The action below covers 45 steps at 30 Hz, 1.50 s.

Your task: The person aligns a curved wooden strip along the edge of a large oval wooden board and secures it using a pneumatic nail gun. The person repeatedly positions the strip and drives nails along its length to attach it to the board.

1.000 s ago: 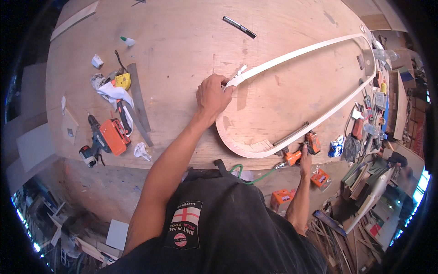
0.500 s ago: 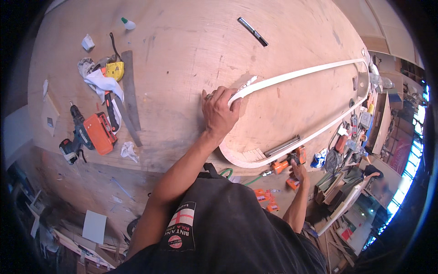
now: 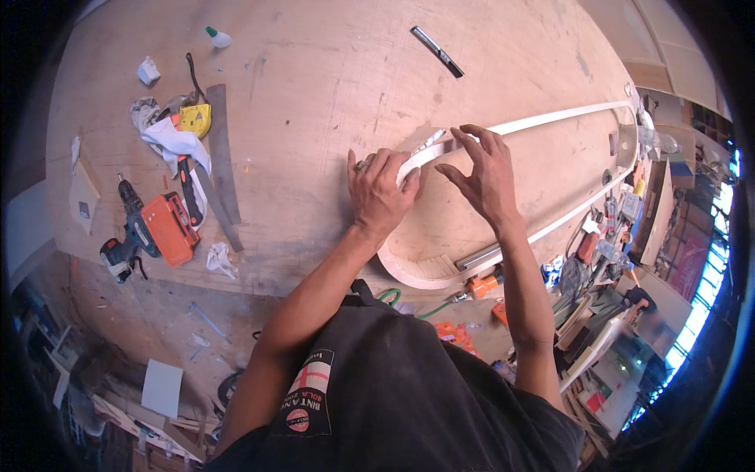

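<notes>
A long frame with rounded ends and a white edge (image 3: pixel 550 119) lies on the wooden worktable (image 3: pixel 314 79). My left hand (image 3: pixel 379 189) is closed around its upper left bend, thumb inside and fingers over the outside. Over the frame's far side, just right of that grip, my right hand (image 3: pixel 489 175) is raised with its fingers apart and nothing visible in it. A torn brownish scrap (image 3: pixel 421 138) shows behind the bend. An orange air tool (image 3: pixel 483 285) with a green hose lies at the table's near edge, partly hidden by my right forearm.
A black marker (image 3: pixel 437 52) lies at the far side. To the left are a cordless drill (image 3: pixel 130 228), an orange case (image 3: pixel 170 229), a yellow tape measure (image 3: pixel 195 119), cloths and a green-capped bottle (image 3: pixel 219 37). Tools and bottles crowd the right edge; a person is beyond.
My right hand has left the orange air tool and moved up and across to the frame's far side, its fingers spreading. My left hand keeps its hold on the bend.
</notes>
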### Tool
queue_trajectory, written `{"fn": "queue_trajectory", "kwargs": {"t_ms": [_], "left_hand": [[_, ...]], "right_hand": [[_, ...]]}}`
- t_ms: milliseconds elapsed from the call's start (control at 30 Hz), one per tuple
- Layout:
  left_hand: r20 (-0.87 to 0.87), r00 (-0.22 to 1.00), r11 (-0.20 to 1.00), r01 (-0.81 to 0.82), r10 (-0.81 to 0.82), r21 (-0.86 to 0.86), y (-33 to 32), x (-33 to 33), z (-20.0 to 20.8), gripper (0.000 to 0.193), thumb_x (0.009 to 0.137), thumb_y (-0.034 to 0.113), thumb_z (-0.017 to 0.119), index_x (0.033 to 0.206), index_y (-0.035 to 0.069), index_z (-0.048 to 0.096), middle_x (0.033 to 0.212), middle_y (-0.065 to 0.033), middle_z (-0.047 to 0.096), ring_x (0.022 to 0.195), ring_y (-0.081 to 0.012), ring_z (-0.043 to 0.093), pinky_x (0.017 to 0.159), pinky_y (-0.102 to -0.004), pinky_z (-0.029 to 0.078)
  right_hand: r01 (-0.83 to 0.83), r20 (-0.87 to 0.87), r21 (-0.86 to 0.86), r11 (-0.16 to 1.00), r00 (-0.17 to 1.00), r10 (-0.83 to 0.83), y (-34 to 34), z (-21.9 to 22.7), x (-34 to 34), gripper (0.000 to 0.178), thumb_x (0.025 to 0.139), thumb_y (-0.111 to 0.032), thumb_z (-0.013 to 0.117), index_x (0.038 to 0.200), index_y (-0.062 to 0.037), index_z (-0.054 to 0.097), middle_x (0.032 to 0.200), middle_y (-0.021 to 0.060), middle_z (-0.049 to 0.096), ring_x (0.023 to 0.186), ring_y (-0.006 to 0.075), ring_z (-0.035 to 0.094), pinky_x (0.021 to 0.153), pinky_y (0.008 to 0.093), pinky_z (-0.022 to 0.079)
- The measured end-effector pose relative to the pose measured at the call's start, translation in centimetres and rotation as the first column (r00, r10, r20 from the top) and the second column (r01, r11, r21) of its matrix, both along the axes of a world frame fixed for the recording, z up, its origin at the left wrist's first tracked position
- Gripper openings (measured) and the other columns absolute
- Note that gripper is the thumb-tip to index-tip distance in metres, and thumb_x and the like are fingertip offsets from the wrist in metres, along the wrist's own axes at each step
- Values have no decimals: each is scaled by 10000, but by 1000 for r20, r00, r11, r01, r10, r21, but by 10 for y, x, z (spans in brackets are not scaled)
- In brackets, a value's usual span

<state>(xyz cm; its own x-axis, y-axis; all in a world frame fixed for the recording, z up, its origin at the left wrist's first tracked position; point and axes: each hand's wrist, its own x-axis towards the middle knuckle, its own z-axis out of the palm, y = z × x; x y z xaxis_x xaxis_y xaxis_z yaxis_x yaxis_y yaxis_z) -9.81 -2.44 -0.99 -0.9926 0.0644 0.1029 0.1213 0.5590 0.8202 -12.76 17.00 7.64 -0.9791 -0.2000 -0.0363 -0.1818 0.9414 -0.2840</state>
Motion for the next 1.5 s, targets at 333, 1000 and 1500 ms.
{"fn": "queue_trajectory", "kwargs": {"t_ms": [333,1000,1500], "left_hand": [[43,999,1000,2,-3,20,-2,2,-1,264,857,211,803,1105,147,739,1056,-41,717,1047,-304,704,1140,-681,354],[33,999,999,-19,18,30,-1,1,-4,263,848,232,821,1089,160,744,1035,-23,699,1002,-288,710,1135,-687,344],[-13,1000,1000,-17,17,10,4,0,-6,227,845,252,815,1035,155,736,990,-25,696,960,-283,711,1135,-705,355]], "right_hand": [[119,-16,20,993,993,-119,-34,-14,13,607,893,-387,839,1347,-13,690,1329,175,669,1218,370,597,1034,479,483],[523,418,-592,613,850,-322,-26,-2,4,330,989,-159,707,1251,41,703,1241,157,723,1197,276,663,1049,390,484],[574,560,-818,-35,780,-279,9,-5,50,350,970,-54,637,1320,-64,634,1339,124,704,1282,226,645,1030,374,534]]}}
